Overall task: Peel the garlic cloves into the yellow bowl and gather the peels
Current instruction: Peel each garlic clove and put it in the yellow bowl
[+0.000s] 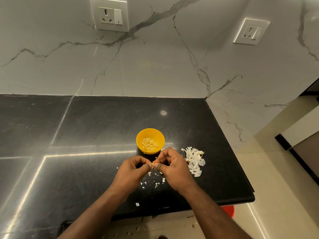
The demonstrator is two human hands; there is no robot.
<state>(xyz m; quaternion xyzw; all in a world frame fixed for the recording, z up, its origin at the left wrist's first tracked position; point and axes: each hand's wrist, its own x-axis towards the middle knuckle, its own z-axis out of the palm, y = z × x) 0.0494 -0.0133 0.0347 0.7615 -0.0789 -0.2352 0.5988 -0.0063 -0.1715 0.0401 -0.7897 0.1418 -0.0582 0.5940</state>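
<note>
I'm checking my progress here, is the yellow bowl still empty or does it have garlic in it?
Not empty. The yellow bowl stands upright on the black counter with a small heap of peeled garlic cloves covering its bottom, well below the rim.

surface: black stone countertop (103, 128), glossy, with streaks of reflected light | on it: yellow bowl (150, 143) near the middle | pile of garlic peels (194, 160) just right of the bowl | small peel scraps (156, 183) scattered nearer the front edge | one lone scrap (137, 204), probably peel, near the front edge
</note>
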